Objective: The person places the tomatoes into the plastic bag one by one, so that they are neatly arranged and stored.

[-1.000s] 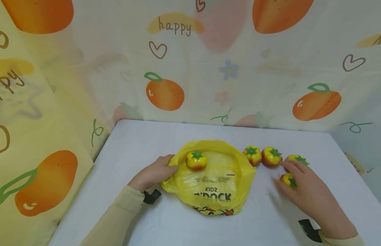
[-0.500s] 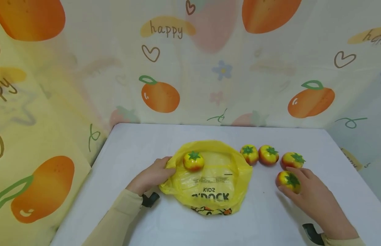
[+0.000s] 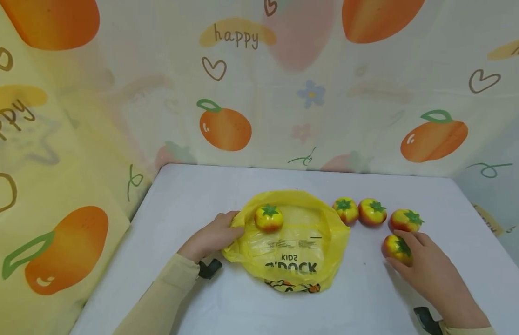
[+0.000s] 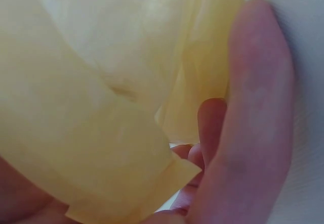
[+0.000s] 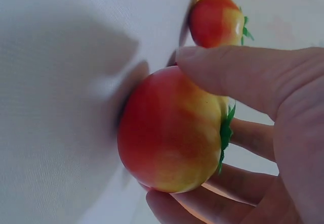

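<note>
A yellow plastic bag (image 3: 293, 253) with dark print lies with its mouth open at the middle of the table. My left hand (image 3: 213, 237) grips its left rim; in the left wrist view the yellow film (image 4: 91, 148) passes between thumb and fingers. One toy tomato (image 3: 269, 218), yellow-red with a green star-shaped top, sits inside the bag's mouth. On the right, my right hand (image 3: 427, 265) holds another toy tomato (image 5: 169, 133), thumb on one side and fingers curled round the other. That tomato is close to the white tabletop.
Behind the right hand three more toy tomatoes stand in a row: one at the bag's right edge (image 3: 346, 210), one beside it (image 3: 372, 212), one farther right (image 3: 406, 219). The white table (image 3: 192, 195) ends at a fruit-printed cloth (image 3: 267, 116) behind and at the left.
My right hand has come down around the nearest right-hand tomato and its fingers have closed on it. The left hand keeps its grip on the bag; the head view shifted slightly.
</note>
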`<action>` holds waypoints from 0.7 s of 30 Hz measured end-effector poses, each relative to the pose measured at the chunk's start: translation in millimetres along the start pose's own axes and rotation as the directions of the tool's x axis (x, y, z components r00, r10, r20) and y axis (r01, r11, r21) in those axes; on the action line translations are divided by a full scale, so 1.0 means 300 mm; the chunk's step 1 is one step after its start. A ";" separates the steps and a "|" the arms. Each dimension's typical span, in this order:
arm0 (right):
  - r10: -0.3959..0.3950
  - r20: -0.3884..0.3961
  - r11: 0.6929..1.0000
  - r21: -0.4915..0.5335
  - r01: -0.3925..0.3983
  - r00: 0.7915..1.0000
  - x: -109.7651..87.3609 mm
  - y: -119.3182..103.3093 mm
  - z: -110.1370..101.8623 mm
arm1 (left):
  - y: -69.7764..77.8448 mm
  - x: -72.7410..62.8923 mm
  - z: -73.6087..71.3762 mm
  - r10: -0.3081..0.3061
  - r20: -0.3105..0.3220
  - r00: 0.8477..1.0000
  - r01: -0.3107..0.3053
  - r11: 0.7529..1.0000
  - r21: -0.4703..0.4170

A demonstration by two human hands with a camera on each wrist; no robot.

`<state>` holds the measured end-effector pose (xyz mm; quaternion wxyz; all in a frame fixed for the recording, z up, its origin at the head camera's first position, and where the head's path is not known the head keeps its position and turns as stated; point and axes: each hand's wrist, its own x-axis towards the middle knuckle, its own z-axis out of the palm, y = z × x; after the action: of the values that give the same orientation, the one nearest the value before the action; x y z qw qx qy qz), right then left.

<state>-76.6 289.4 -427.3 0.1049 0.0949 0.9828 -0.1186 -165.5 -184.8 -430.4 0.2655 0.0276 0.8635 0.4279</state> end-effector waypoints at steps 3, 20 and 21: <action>0.002 0.008 1.000 0.008 -0.002 1.000 0.002 0.002 -0.004 | 0.000 0.003 0.001 0.000 -0.001 1.000 0.000 1.000 0.001; -0.156 -0.173 0.988 -0.011 0.156 0.973 -0.015 -0.082 -0.042 | -0.007 0.013 0.000 -0.007 0.004 1.000 0.007 1.000 0.013; -0.171 -0.186 0.985 -0.009 0.172 0.968 -0.016 -0.097 -0.049 | -0.007 0.012 0.000 -0.007 0.005 1.000 0.007 1.000 0.014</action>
<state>-80.9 264.6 -406.1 0.0015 0.0206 0.9924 -0.1213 -168.4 -185.1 -433.5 0.2687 0.0275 0.8660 0.4209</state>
